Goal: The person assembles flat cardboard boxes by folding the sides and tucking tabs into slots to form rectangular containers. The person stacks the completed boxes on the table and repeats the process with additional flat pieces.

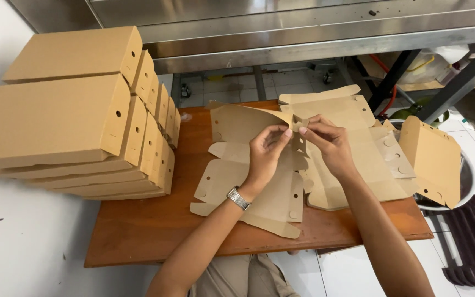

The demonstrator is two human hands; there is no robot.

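The left hand [265, 149] and right hand [328, 144] are both pinching a corner tab of an unfolded cardboard box blank [248, 159], fingers closed narrowly on it above the wooden counter [144, 231]. A stack of folded boxes [78, 115] is sitting at the counter's left end, and more flat blanks [358, 148] are lying just right of the hands.

The scene is bright and evenly lit, with soft, diffuse light that seems to come from above; shadows are faint and short, showing mainly under the stack of folded boxes [78, 110] at the left and beneath the edge of the wooden table [138, 225]; the steel shelf [303, 27] along the top carries pale streaks of glare; the white tiled floor [358, 264] reads slightly washed out; the wide lens bends straight lines outward near the edges, most plainly at the shelf and the left wall; focus is sharp across the middle, with slight softness on the fingertips [287, 132] and in the far corners.
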